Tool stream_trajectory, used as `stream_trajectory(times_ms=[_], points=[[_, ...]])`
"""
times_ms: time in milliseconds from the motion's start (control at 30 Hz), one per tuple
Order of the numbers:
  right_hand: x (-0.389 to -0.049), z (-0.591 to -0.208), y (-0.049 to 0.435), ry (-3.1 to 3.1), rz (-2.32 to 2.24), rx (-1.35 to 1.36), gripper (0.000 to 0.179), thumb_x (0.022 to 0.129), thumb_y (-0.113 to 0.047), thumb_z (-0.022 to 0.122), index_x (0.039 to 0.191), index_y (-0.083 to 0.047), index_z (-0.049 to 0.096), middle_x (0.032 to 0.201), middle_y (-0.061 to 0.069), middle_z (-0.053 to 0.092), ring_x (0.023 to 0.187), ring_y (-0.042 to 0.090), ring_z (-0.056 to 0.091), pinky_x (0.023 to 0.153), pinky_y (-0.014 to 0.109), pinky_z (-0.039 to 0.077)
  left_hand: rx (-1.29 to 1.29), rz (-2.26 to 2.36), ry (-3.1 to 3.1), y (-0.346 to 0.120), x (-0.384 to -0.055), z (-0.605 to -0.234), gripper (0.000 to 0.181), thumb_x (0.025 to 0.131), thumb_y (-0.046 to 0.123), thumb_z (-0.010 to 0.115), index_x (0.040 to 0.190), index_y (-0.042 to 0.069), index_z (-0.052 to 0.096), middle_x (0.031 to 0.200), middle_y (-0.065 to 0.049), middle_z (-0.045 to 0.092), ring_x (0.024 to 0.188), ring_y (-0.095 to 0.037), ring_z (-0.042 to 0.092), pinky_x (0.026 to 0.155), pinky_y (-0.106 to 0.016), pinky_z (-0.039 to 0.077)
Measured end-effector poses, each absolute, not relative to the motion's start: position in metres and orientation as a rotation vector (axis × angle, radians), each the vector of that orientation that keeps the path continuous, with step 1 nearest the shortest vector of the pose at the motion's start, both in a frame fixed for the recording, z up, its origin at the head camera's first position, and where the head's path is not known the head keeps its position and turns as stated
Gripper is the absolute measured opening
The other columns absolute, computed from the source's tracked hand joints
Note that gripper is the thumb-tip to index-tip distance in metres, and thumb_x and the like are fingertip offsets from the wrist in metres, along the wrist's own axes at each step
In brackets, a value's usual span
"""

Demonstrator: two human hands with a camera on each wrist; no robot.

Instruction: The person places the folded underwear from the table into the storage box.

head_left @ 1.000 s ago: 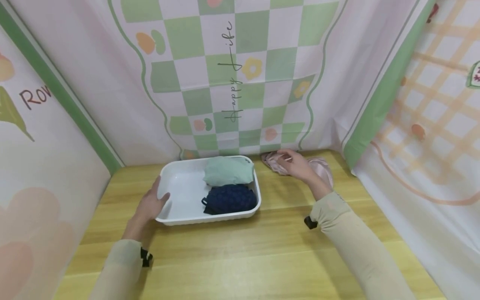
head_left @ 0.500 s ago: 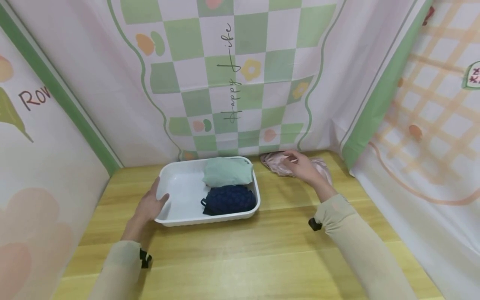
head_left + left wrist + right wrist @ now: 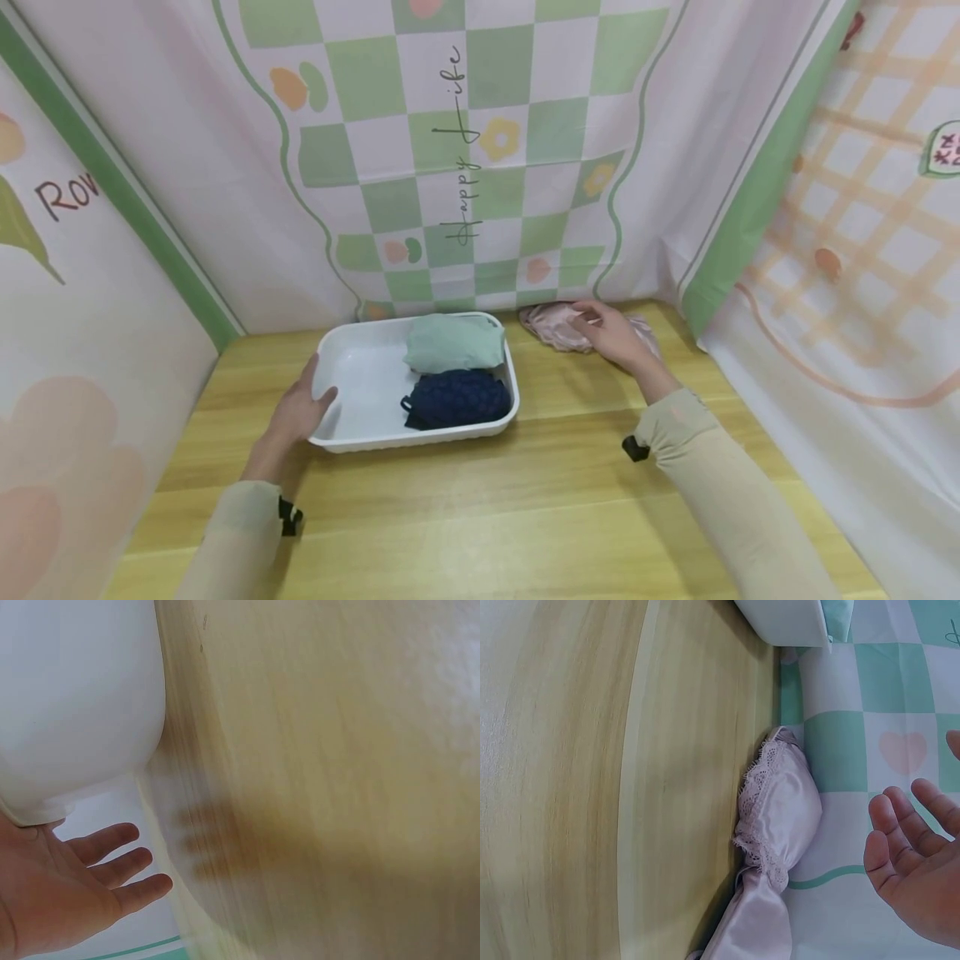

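A white tray (image 3: 367, 379) sits on the table, and my left hand (image 3: 297, 408) holds its left rim, thumb over the edge and fingers outside. In the left wrist view, several fingers (image 3: 124, 866) stand straight and apart from the tray wall. Inside the tray's right half lie a mint-green folded garment (image 3: 455, 343) and, nearer me, a dark navy patterned garment (image 3: 459, 398) with a small loop. To the right, a pink satin bra with lace trim (image 3: 784, 802) lies by the back curtain. Above it hovers my right hand (image 3: 611, 335), fingers loosely bent, holding nothing.
A wood-grain table (image 3: 465, 517) carries everything. Printed fabric curtains (image 3: 495, 167) rise right behind its back edge, with more hanging at the left and the right (image 3: 847, 275). Each wrist wears a small black device (image 3: 635, 448).
My right hand has shifted slightly to the right above the pink bra. The left hand stays on the tray rim, and the garments look unmoved.
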State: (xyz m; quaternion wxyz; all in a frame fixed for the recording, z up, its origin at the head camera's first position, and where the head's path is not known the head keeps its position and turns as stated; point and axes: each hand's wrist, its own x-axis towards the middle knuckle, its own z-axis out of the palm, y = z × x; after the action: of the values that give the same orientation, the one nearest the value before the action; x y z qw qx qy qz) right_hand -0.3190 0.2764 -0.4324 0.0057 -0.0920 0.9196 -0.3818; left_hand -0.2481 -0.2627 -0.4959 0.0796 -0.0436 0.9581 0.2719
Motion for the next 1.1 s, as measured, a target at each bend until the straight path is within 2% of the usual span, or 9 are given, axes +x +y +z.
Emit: stream_trajectory(times_ms=[233,400,567,733,1100], points=[[-0.317,-0.433,0.282,2.855,-1.186,-0.256,0.062,0.102,-0.051,0.047,0.148,-0.009,0.044,0.146,0.020,0.051,0.130,0.041,0.050,0.106,0.057,0.046,-0.132,0.827,2.862,-0.262,-0.250,-0.496,0.082,0.105,0.048,0.037,0.159,0.019,-0.016,0.164,-0.029,0.011,0.145,-0.055,0.024,0.117,-0.067,0.025],[-0.315,-0.431,0.286,2.860,-1.175,-0.249,0.062,0.103,-0.050,0.046,0.149,-0.009,0.043,0.148,0.019,0.049,0.131,0.041,0.050,0.108,0.057,0.045,-0.114,0.831,2.868,-0.262,-0.249,-0.495,0.082,0.105,0.045,0.038,0.160,0.016,-0.015,0.163,-0.031,0.012,0.144,-0.056,0.025,0.117,-0.067,0.026],[-0.313,-0.430,0.289,2.871,-1.150,-0.231,0.068,0.101,-0.057,0.044,0.150,-0.010,0.042,0.149,0.018,0.049,0.133,0.041,0.049,0.108,0.058,0.044,-0.122,0.826,2.866,-0.261,-0.248,-0.493,0.081,0.105,0.042,0.038,0.160,0.015,-0.015,0.163,-0.031,0.012,0.144,-0.055,0.026,0.117,-0.066,0.027],[-0.311,-0.431,0.293,2.902,-1.127,-0.213,0.065,0.102,-0.055,0.043,0.149,-0.010,0.043,0.146,0.018,0.052,0.132,0.040,0.050,0.110,0.060,0.040,-0.130,0.823,2.862,-0.260,-0.246,-0.491,0.081,0.105,0.043,0.038,0.160,0.015,-0.015,0.163,-0.030,0.012,0.144,-0.055,0.026,0.117,-0.066,0.027],[-0.309,-0.433,0.300,2.889,-1.165,-0.198,0.062,0.103,-0.051,0.044,0.148,-0.008,0.043,0.146,0.019,0.050,0.134,0.041,0.047,0.111,0.059,0.040,-0.101,0.805,2.882,-0.263,-0.247,-0.495,0.081,0.105,0.043,0.038,0.160,0.014,-0.014,0.163,-0.031,0.013,0.143,-0.056,0.028,0.116,-0.067,0.028]])
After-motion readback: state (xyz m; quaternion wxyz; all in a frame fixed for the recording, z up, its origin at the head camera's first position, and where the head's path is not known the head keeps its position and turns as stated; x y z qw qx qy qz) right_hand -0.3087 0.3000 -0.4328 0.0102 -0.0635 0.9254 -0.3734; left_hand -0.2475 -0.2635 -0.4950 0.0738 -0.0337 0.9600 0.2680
